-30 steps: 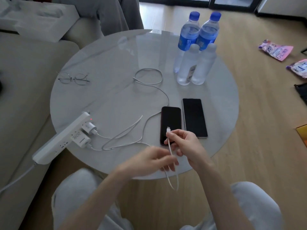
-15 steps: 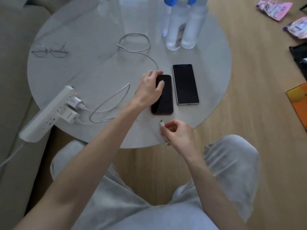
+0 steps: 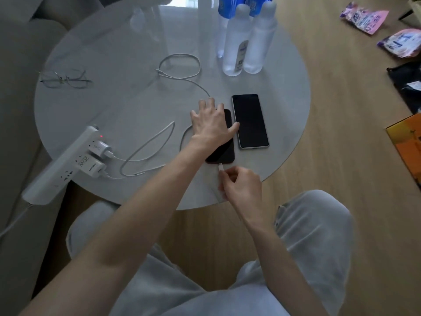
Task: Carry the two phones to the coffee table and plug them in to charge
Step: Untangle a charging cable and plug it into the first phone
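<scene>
Two phones lie side by side, screens up, on the round coffee table point(image 3: 114, 55). The smaller dark phone point(image 3: 224, 151) is on the left, the larger silver-edged phone point(image 3: 250, 120) on the right. My left hand point(image 3: 211, 124) lies flat on the dark phone, pressing it down. My right hand point(image 3: 241, 185) pinches a white cable plug point(image 3: 220, 167), whose tip touches the bottom edge of the dark phone. A second white cable point(image 3: 180, 67) lies coiled further back with its end free.
A white power strip point(image 3: 61, 169) with two white chargers point(image 3: 95, 160) overhangs the table's left edge. Glasses point(image 3: 65, 79) lie at the left, several water bottles point(image 3: 246, 42) stand at the back. A sofa is on the left; packets point(image 3: 364, 18) and a box lie on the wooden floor.
My left hand let go of the cable, went to the dark phone and now lies flat over it. My right hand brought the plug up to the phone's bottom edge.
</scene>
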`<state>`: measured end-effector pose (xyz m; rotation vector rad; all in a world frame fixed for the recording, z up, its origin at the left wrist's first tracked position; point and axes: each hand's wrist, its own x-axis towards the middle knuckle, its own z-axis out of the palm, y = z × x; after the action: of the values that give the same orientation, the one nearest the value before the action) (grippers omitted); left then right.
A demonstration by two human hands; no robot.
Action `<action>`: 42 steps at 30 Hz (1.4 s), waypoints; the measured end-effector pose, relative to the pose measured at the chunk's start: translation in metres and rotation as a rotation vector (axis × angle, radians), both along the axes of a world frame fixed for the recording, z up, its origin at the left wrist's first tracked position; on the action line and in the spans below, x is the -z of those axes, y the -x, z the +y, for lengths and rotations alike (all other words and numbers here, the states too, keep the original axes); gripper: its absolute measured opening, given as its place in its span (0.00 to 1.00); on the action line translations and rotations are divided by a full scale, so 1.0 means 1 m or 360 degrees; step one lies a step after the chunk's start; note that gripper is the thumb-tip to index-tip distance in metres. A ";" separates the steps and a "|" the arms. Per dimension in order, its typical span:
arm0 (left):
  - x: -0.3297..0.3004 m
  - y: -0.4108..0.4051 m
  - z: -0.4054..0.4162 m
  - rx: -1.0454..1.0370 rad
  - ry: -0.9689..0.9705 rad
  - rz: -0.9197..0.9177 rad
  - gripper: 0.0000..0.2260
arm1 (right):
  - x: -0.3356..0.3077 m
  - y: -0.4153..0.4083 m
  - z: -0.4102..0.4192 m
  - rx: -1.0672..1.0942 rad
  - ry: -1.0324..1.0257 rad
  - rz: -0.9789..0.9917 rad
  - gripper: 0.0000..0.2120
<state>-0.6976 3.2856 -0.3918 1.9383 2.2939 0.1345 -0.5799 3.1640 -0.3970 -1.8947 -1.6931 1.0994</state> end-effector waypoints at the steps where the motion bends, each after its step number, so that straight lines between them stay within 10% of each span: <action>1: 0.000 0.001 0.001 0.0005 -0.0012 0.0006 0.28 | 0.000 0.000 0.002 -0.0004 0.0007 -0.0009 0.11; 42: 0.001 0.012 0.015 0.0129 -0.0211 0.0106 0.22 | 0.007 0.002 -0.007 -0.0334 -0.0517 -0.0605 0.09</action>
<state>-0.7093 3.3002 -0.3933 2.1276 2.2974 0.2216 -0.5814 3.1570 -0.4044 -1.8245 -2.1638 0.5006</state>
